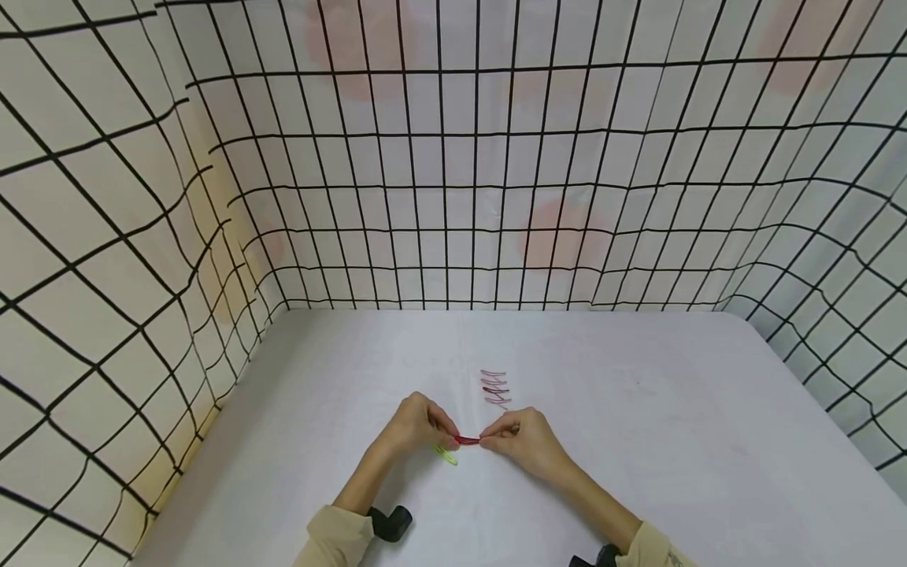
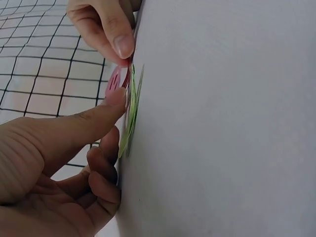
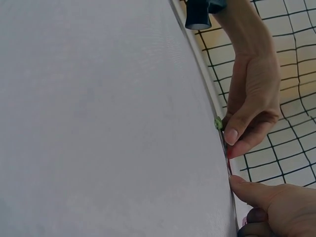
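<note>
A short, thin red band-like strip (image 1: 468,441) is stretched level between both hands, low over the white table. My left hand (image 1: 416,424) pinches its left end between thumb and fingertips. The right end is pinched by my right hand (image 1: 530,443), thumb against index finger. Just under the left fingertips lies a yellow-green looped bundle of thin strands (image 1: 448,455), seen edge-on in the left wrist view as a slim green bundle (image 2: 132,111). Beyond the hands, a zigzag of pink and dark red strands (image 1: 495,390) lies in stacked rows on the table.
The white tabletop (image 1: 638,409) stretches out on both sides of the hands. Black wire grid panels (image 1: 475,185) stand along the back, left and right, with pale sheeting behind. Each wrist carries a black camera mount, the left one (image 1: 392,524) close to the table.
</note>
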Motion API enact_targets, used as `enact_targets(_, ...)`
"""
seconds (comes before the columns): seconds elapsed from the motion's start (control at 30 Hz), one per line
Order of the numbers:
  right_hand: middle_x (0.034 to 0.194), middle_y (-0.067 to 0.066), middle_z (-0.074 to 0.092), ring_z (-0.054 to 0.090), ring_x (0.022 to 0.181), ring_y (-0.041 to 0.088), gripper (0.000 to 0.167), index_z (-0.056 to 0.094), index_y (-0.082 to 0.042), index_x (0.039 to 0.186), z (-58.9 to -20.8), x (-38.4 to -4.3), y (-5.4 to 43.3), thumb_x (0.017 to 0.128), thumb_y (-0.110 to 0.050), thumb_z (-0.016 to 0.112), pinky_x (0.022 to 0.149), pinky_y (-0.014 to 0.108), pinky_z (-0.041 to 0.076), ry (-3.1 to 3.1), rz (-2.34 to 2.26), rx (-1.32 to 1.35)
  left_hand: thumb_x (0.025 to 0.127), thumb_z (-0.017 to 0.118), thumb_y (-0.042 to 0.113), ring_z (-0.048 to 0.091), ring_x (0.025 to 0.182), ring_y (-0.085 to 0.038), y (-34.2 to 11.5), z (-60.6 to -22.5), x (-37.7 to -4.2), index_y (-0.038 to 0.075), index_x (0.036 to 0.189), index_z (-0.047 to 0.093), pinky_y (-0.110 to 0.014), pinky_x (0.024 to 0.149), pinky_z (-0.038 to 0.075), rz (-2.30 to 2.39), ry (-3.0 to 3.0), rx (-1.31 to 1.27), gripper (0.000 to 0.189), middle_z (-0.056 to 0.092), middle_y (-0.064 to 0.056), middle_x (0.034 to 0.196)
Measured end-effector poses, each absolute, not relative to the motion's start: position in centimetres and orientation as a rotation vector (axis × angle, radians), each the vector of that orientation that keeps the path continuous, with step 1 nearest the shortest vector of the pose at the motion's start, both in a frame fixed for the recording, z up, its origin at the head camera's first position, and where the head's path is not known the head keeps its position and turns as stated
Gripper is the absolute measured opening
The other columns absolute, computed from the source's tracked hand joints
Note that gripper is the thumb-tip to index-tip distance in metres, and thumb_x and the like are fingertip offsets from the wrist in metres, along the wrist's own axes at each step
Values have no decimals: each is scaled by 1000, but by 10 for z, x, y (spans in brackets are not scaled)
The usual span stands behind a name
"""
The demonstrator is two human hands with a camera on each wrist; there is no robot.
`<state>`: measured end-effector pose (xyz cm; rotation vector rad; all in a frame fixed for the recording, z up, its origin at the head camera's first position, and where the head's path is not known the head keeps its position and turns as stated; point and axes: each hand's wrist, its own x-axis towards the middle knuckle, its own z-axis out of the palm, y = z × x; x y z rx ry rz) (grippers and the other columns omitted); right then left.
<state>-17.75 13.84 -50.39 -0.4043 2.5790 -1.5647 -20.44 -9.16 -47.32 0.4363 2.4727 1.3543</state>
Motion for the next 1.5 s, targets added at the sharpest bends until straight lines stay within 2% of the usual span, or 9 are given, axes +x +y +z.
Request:
enact_targets(0.2, 71, 2, 70, 35, 56, -2, 6, 82, -6, 86, -507, -179, 139, 84, -11, 85, 52, 15, 28, 2559, -1587, -390, 73, 90, -2, 59, 59, -5, -90, -473, -204, -1, 80, 81, -19, 56, 47, 1343, 2486, 430, 11, 77, -9, 72)
enact_targets(0.37, 74, 3, 72, 34, 56, -2, 8, 82, -6, 87, -508, -180, 140, 85, -13, 85, 52, 15, 29, 2550, -1605, -365, 75, 90, -1, 57, 61, -5, -90, -474, -205, -1, 80, 82, -19, 55, 43, 1353, 2492, 441, 9, 78, -10, 74)
enact_targets(0.47, 70, -1, 67, 33, 55, -2, 9, 81, -6, 87, -508, -180, 141, 87, -15, 83, 52, 16, 28, 2548, -1612, -369, 77, 88, 1, 56, 64, -4, -90, -476, -206, -1, 81, 82, -18, 55, 42, 1358, 2499, 483, 8, 79, -11, 77)
enact_targets(0.7, 61, -7, 40, 31, 55, -1, 11, 77, -5, 91, -507, -179, 144, 93, -17, 77, 51, 18, 26, 2515, -1614, -437, 82, 85, 1, 55, 69, -3, -86, -477, -207, -3, 85, 82, -15, 57, 42, 1388, 2470, 562, 6, 80, -15, 83)
enact_targets(0.93, 62, -7, 41, 31, 54, -1, 12, 76, -6, 95, -504, -176, 148, 96, -18, 75, 52, 18, 28, 2507, -1658, -401, 83, 84, 1, 52, 67, -3, -84, -479, -207, -2, 85, 82, -16, 57, 41, 1414, 2492, 586, 4, 79, -13, 84)
enact_targets(1.13, 65, -8, 51, 35, 54, -1, 15, 77, -5, 97, -502, -176, 154, 95, -20, 75, 54, 17, 33, 2463, -1661, -358, 85, 82, 3, 49, 64, -5, -79, -477, -208, -2, 84, 80, -16, 56, 39, 1418, 2509, 637, 5, 75, -9, 81)
enact_targets(1.37, 57, -8, 34, 29, 52, 0, 7, 78, -9, 90, -503, -179, 160, 93, -15, 78, 52, 18, 27, 2587, -1662, -324, 83, 80, -4, 50, 57, -5, -61, -474, -208, -2, 76, 78, -17, 51, 40, 1421, 2584, 630, 8, 73, -9, 70)
enact_targets(1.5, 56, -9, 30, 27, 51, 2, 6, 78, -11, 86, -503, -181, 161, 92, -10, 77, 53, 18, 26, 2666, -1660, -294, 81, 79, -7, 48, 52, -4, -50, -471, -209, -2, 72, 75, -17, 48, 38, 1407, 2652, 630, 11, 70, -8, 63)
